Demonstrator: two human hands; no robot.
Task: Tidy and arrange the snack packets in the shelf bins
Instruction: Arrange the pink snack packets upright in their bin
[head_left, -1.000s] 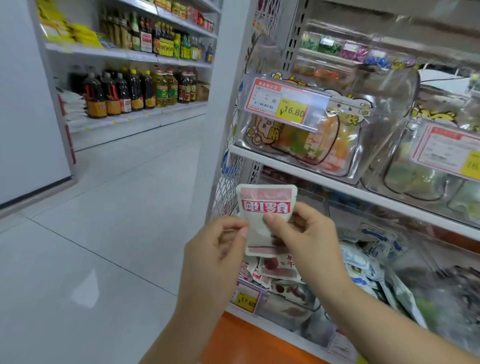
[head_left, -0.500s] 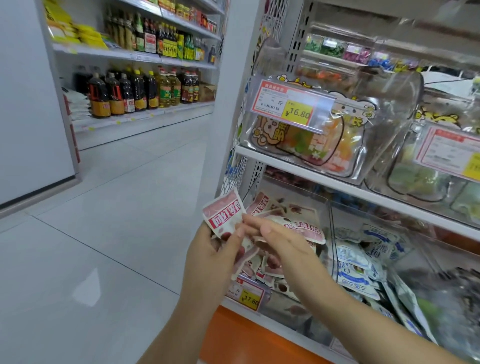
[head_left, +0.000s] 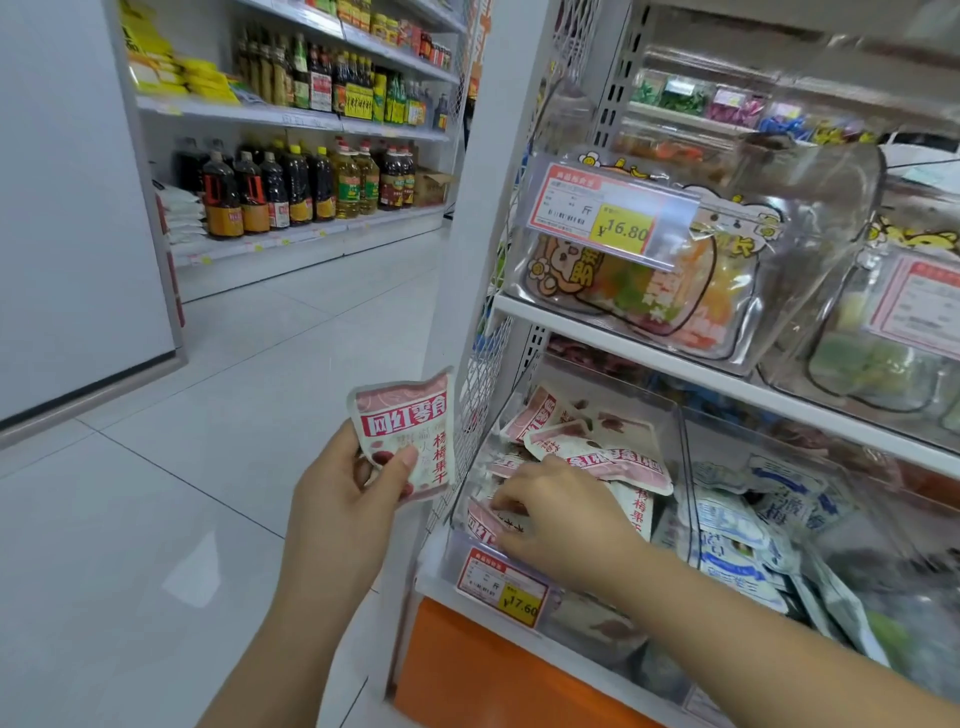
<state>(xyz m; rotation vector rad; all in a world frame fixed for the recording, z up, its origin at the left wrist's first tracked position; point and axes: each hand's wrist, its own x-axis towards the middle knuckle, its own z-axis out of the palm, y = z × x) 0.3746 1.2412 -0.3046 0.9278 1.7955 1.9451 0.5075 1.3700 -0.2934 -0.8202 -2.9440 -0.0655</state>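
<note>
Snack packet (head_left: 405, 431), pink and white, upright with a slight tilt, is in the left hand (head_left: 348, 499). Thumb (head_left: 402, 465) lies across the front, fingers curl behind, clamped on it. It hangs over the aisle floor (head_left: 156, 467), right edge just beside the mesh side panel (head_left: 485, 384) of the shelf unit, outside the bin. Wide bare floor to the left and below.

Right hand (head_left: 556, 514) is inside the clear bin (head_left: 449, 545) on the lower shelf, at the front left corner. Fingers bend down onto the loose pink packets (head_left: 618, 462); cannot tell whether they pinch one or only press.

Bin edges:
- Left wall runs along the mesh panel.
- Front lip carries a price tag (head_left: 501, 587) reading 17.60.
- Right wall is a clear divider (head_left: 684, 467), with blue-and-white packets (head_left: 737, 530) just beyond it.
- An open gap sits between the pile and the white shelf edge (head_left: 675, 366) above. The forearm comes in over the front lip.

Counts:
- Held packets: one.
- Pink packets in the bin: about six showing, overlapped, full count unclear.
- Blue-and-white packets: several, count unclear.
- Hands: two.
- Price tags: three. These are the 17.60 one, a 16.80 tag (head_left: 613, 218) on the upper bin (head_left: 810, 218), and a cut-off tag (head_left: 919, 301) on the second upper bin (head_left: 831, 332).

Orange base (head_left: 467, 670) sits under the lower shelf.
</note>
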